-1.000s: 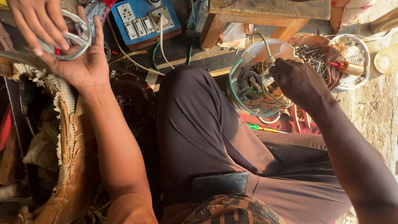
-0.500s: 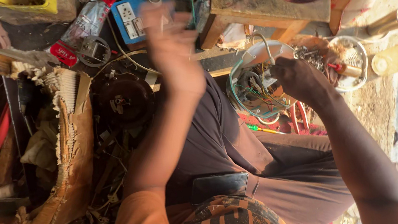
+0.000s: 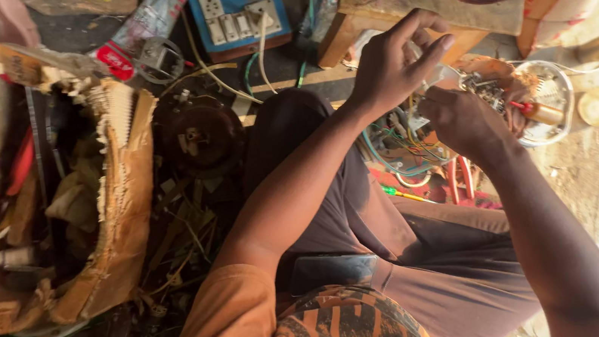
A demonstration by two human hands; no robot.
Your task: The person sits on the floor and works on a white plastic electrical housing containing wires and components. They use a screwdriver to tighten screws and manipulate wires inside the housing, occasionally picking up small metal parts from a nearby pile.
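Over the wire-filled round casing, left hand pinches a wire, right hand grips inside.

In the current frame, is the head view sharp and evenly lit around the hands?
Head view: left hand and right hand fairly sharp over the wire bundle; soft daylight, no harsh glare; dark shadow over the motor; frame edges look stretched.

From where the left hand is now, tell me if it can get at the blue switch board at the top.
Probably yes. The left hand is raised over the wired assembly, and the blue switch board lies on the floor further left, with nothing standing between them; only cables trail across that gap.
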